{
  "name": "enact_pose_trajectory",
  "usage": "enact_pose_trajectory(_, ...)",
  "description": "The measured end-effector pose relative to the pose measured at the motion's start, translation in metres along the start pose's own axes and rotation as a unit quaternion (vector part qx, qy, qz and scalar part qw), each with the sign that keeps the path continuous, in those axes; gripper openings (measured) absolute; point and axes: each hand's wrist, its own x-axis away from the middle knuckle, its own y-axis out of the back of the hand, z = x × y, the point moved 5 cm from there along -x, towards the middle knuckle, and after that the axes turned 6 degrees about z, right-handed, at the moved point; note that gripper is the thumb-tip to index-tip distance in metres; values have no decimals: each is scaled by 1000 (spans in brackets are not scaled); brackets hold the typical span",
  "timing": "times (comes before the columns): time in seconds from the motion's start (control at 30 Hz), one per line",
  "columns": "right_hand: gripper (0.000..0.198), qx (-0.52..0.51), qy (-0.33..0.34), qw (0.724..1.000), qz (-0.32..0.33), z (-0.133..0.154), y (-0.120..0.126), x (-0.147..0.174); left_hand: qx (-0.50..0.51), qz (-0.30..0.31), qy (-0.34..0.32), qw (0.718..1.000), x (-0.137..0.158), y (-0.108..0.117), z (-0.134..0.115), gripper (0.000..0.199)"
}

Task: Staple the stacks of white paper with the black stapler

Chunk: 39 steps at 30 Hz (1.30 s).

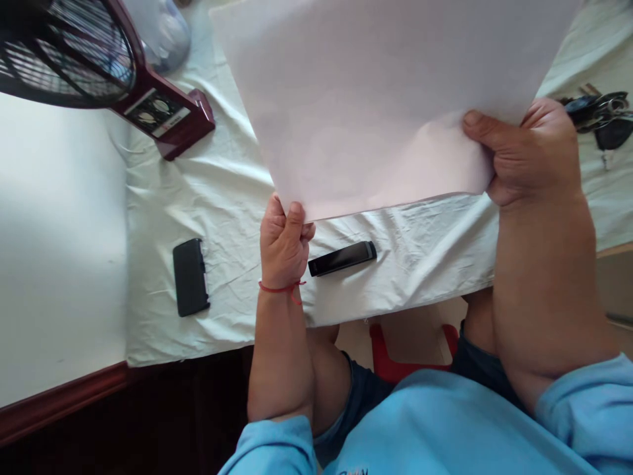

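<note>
A large white sheet of paper (376,92) is held up over the table, its top cut off by the upper edge of the view. My left hand (287,241), with a red string at the wrist, pinches the lower left corner between thumb and fingers. On the right side, my right hand (534,148) grips the lower right part with the thumb on top, and the paper bends there. I cannot tell whether it is one sheet or several. Below the paper's lower edge lies a black stapler-like object (343,258), close to my left hand but apart from it.
A dark red fan (182,125) stands at the upper left, beside a clear plastic container (165,36). A black rectangular case (190,277) lies at the left on the pale tablecloth (232,316). Keys (606,115) lie at the right. A red stool (383,356) shows below.
</note>
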Motion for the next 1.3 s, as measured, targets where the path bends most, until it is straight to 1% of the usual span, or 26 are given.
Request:
enact_pose_trajectory(0.07,50,0,-18,1000,-2,-4,4,-2,-2,17,3,1000,-1,0,-1,47)
enact_pose_trajectory(0.13,57,20,-34,999,-5,-8,10,-3,-21,32,23,999,-2,1,-1,52)
enact_pose_trajectory(0.2,65,59,-41,997,-13,-10,16,-4,-59,39,74,995,-3,5,4,54)
enact_pose_trajectory(0.3,74,111,-39,993,-12,-11,23,-5,-120,33,160,979,-4,15,13,53)
enact_pose_trajectory(0.37,79,124,-27,992,0,-10,26,-5,-135,30,181,974,-4,18,15,53)
enact_pose_trajectory(0.47,81,119,-7,993,9,-7,29,-4,-139,38,187,972,-3,14,15,60)
enact_pose_trajectory(0.57,75,102,-3,995,-3,-3,30,-1,-146,47,198,968,-3,6,16,68)
enact_pose_trajectory(0.77,74,66,-1,998,-11,7,29,5,-150,63,164,973,-4,-3,10,65)
enact_pose_trajectory(0.87,74,61,-7,998,-14,8,34,4,-149,69,154,974,-4,-3,7,60)
enact_pose_trajectory(0.97,73,66,-10,998,-18,7,39,4,-161,71,149,973,-3,-1,6,47)
enact_pose_trajectory(1.1,68,74,-4,997,-13,7,43,4,-174,81,147,970,-3,-1,6,30)
enact_pose_trajectory(1.17,68,73,-4,997,-11,7,44,4,-183,88,146,968,-3,-3,6,27)
enact_pose_trajectory(1.3,72,69,-7,998,-5,6,45,4,-194,94,149,965,-4,-4,6,30)
